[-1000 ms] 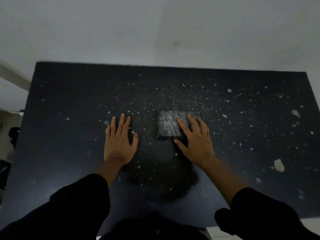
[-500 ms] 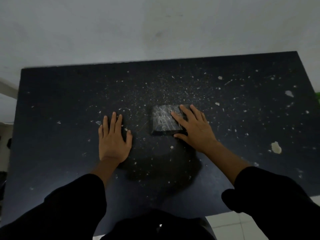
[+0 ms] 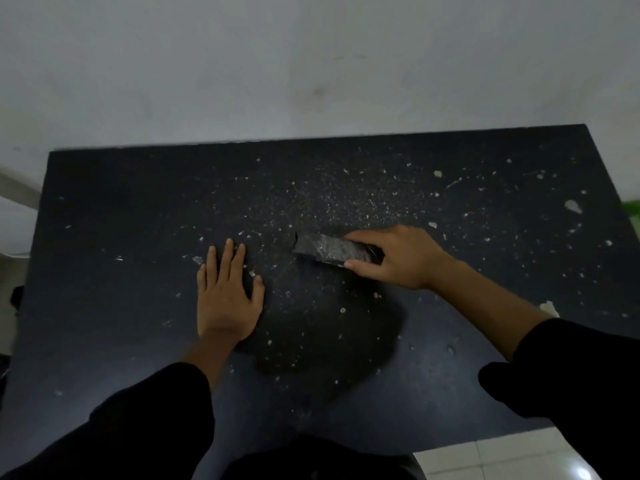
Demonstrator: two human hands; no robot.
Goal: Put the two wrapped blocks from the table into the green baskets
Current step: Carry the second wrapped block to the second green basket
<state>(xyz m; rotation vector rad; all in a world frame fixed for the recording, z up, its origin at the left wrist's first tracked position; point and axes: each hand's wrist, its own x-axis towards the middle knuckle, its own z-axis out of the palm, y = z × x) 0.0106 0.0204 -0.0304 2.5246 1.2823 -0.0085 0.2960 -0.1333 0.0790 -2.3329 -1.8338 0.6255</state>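
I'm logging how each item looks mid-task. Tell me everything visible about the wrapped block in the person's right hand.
The wrapped block is a dark, flat rectangular slab covered in what looks like shiny, crinkled plastic film that catches pale glints. It is tilted up on edge, with its long side lying roughly left to right on the speckled black table. The right hand grips its right end, fingers over the far side and thumb on the near side. A loose bit of wrap sticks up at its left end. The left hand lies flat, apart from it.

White flecks point(image 3: 573, 206) litter the dark table point(image 3: 138, 209) against a pale wall point(image 3: 311, 64).
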